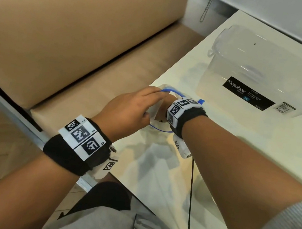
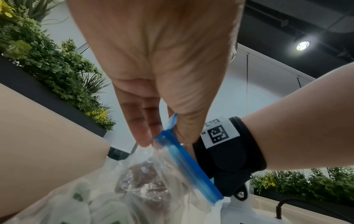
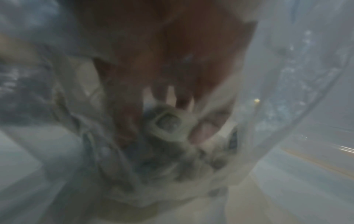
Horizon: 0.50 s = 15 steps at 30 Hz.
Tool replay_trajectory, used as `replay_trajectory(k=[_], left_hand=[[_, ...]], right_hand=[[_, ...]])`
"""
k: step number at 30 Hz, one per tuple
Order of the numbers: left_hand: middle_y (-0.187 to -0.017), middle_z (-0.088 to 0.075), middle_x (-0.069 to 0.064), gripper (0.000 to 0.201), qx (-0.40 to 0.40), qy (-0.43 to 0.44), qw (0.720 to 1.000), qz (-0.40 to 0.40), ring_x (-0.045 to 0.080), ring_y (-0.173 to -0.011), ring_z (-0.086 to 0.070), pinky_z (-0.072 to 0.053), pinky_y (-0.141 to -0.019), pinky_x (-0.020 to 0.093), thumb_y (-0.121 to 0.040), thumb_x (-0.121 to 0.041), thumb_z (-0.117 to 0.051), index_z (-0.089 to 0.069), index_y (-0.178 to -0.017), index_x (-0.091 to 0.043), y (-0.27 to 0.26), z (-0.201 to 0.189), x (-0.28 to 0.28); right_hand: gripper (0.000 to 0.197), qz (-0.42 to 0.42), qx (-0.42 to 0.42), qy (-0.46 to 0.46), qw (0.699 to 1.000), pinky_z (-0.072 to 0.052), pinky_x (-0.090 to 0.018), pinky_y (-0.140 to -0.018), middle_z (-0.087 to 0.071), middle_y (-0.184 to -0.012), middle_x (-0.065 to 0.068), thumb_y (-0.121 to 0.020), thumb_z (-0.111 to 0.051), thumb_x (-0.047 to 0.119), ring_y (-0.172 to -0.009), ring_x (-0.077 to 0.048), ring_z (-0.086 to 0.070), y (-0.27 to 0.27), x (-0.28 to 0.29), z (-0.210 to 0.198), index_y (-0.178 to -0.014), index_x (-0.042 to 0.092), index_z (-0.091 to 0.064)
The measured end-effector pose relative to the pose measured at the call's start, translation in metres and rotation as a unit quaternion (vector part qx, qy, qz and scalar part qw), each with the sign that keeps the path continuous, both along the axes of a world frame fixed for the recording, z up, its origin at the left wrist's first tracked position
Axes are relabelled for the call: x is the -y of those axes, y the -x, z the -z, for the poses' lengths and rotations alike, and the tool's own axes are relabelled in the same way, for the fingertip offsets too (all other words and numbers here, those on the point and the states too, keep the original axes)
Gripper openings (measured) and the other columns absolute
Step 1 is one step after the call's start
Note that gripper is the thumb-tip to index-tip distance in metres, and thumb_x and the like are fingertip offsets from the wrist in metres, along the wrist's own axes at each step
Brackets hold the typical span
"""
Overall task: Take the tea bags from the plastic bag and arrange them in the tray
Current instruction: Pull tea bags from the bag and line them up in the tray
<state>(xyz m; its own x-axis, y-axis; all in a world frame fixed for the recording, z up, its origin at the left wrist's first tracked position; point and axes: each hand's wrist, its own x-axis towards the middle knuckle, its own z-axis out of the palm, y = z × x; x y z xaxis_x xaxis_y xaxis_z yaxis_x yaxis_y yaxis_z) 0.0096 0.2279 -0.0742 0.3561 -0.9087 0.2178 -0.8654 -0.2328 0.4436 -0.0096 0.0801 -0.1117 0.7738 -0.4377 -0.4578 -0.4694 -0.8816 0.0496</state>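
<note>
A clear plastic zip bag [image 2: 153, 189] with a blue rim [image 1: 171, 92] lies at the near left edge of the white table [image 1: 261, 135]. My left hand [image 2: 162, 136] pinches the blue rim between fingers and thumb and holds the mouth apart. My right hand [image 3: 164, 130] is inside the bag up to the wrist band [image 1: 178, 109]. In the blurred right wrist view its fingers and thumb close round a pale tea bag [image 3: 168, 122]. Several more tea bags lie heaped beneath it. A clear plastic storage box [image 1: 261, 72] stands at the far right of the table.
The box has a lid on it and a black label on its front. A beige sofa [image 1: 70, 32] runs along the table's left side. A black cable [image 1: 191, 200] trails over the near part of the table from my right wrist.
</note>
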Motion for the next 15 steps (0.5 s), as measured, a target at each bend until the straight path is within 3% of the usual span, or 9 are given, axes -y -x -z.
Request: replay_trajectory(k=[1,2,4,7,9,11,13,15], left_hand=[[-0.14,-0.046,-0.015,0.068,0.0,-0.002,1.0,0.0,0.018,-0.083,-0.057,-0.039,-0.062,0.027,-0.076,-0.005,-0.056,-0.046,-0.138,-0.031,-0.001,0.001,0.0],[-0.14,-0.045,-0.016,0.068,0.0,-0.005,1.0,0.0,0.018,-0.084,-0.057,-0.04,-0.062,0.027,-0.076,-0.006,-0.056,-0.046,-0.139,-0.031,-0.001,0.001,0.0],[-0.14,-0.044,-0.016,0.069,-0.005,-0.01,1.0,-0.004,0.017,-0.084,-0.057,-0.043,-0.062,0.028,-0.077,-0.006,-0.056,-0.045,-0.14,-0.032,-0.001,0.001,0.0],[-0.14,-0.044,-0.016,0.068,-0.008,-0.01,1.0,-0.006,0.017,-0.084,-0.057,-0.043,-0.062,0.029,-0.078,-0.006,-0.055,-0.045,-0.14,-0.032,0.001,0.002,-0.001],[-0.14,-0.043,-0.016,0.068,-0.01,-0.011,1.0,-0.005,0.018,-0.085,-0.057,-0.039,-0.062,0.027,-0.078,-0.007,-0.055,-0.044,-0.14,-0.032,0.0,0.002,0.0],[-0.139,-0.043,-0.016,0.068,-0.012,-0.011,1.0,-0.006,0.019,-0.085,-0.057,-0.04,-0.062,0.028,-0.078,-0.007,-0.055,-0.044,-0.14,-0.032,0.0,0.002,-0.001],[-0.137,-0.043,-0.016,0.068,-0.013,-0.01,1.0,-0.014,0.02,-0.083,-0.056,-0.043,-0.062,0.031,-0.078,-0.007,-0.055,-0.043,-0.139,-0.032,0.0,0.001,-0.001],[-0.134,-0.043,-0.014,0.068,-0.014,-0.012,0.999,-0.033,0.019,-0.08,-0.053,-0.04,-0.06,0.03,-0.078,-0.007,-0.056,-0.042,-0.141,-0.031,0.0,0.001,-0.001]], right_hand=[[0.037,0.028,-0.06,0.085,0.994,-0.037,-0.032,-0.09,-0.044,-0.107,-0.007,-0.075,-0.067,0.006,-0.122,-0.039,-0.049,-0.004,-0.027,-0.01,-0.107,0.003,-0.051],[0.036,0.112,-0.138,0.109,0.978,-0.04,-0.041,-0.097,-0.047,-0.104,-0.024,-0.069,-0.058,-0.01,-0.116,-0.044,-0.049,-0.004,-0.057,-0.028,-0.103,-0.015,-0.048],[0.029,0.148,-0.174,0.122,0.966,-0.04,-0.049,-0.104,-0.043,-0.093,-0.042,-0.057,-0.037,-0.027,-0.109,-0.044,-0.05,0.002,-0.1,-0.033,-0.086,-0.028,-0.041],[0.028,0.168,-0.161,0.16,0.959,-0.039,-0.05,-0.105,-0.042,-0.09,-0.043,-0.055,-0.034,-0.028,-0.11,-0.042,-0.051,0.01,-0.118,-0.041,-0.083,-0.029,-0.039],[0.026,0.156,-0.148,0.14,0.967,-0.039,-0.051,-0.104,-0.042,-0.09,-0.041,-0.056,-0.037,-0.027,-0.109,-0.042,-0.05,0.013,-0.115,-0.045,-0.082,-0.028,-0.039],[0.026,0.17,-0.125,0.075,0.975,-0.043,-0.044,-0.101,-0.045,-0.092,-0.034,-0.059,-0.044,-0.025,-0.103,-0.036,-0.051,0.018,-0.085,-0.049,-0.085,-0.028,-0.042],[0.038,0.094,-0.025,0.069,0.993,-0.045,-0.027,-0.08,-0.052,-0.098,-0.017,-0.074,-0.065,-0.001,-0.09,-0.024,-0.047,0.02,-0.048,-0.049,-0.107,-0.016,-0.053],[0.035,0.004,0.042,-0.013,0.999,-0.036,-0.021,-0.06,-0.054,-0.092,-0.004,-0.082,-0.067,0.02,-0.084,-0.018,-0.044,0.033,-0.01,-0.05,-0.113,0.005,-0.061]])
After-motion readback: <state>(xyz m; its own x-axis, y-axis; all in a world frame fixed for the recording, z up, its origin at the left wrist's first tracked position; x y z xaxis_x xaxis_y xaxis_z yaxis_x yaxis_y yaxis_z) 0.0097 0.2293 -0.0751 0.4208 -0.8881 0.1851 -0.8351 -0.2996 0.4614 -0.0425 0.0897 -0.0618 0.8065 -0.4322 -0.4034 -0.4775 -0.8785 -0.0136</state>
